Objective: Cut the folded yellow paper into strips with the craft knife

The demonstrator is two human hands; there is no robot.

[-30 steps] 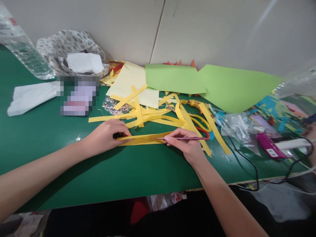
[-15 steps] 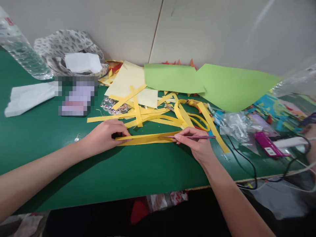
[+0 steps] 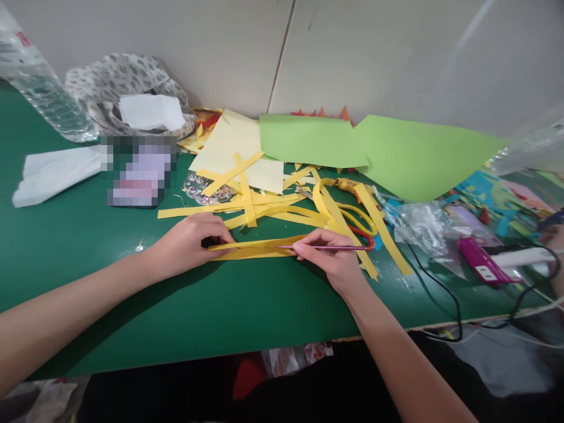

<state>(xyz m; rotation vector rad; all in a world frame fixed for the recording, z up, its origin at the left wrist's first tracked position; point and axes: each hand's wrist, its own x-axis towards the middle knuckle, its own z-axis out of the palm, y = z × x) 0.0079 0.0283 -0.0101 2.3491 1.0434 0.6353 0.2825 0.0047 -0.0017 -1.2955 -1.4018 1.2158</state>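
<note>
Low over the green table (image 3: 185, 323), my left hand (image 3: 189, 244) pinches the left end of a folded yellow paper strip (image 3: 255, 254). My right hand (image 3: 328, 255) grips a thin purplish-pink rod (image 3: 355, 248) between thumb and fingers. The rod lies nearly level, its fine tip pointing left against the upper layer of the strip. My right fingertips meet the strip's right part and hide its end. Just beyond both hands lies a heap of loose yellow paper strips (image 3: 249, 207). Scissors with yellow-and-red handles (image 3: 372, 226) lie among them.
Cream (image 3: 229, 141) and green paper sheets (image 3: 312, 141) lie against the wall. At left are a bottle (image 3: 48, 88), a patterned cloth bag (image 3: 126, 73) and a blurred-out phone (image 3: 141, 176). Clear plastic (image 3: 425, 226), a magenta power socket (image 3: 484, 267) and cables are at right.
My right hand has slid left along the yellow strip with the rod, nearer my left hand, uncovering more of the scissors' red handle. The left hand keeps its pinch.
</note>
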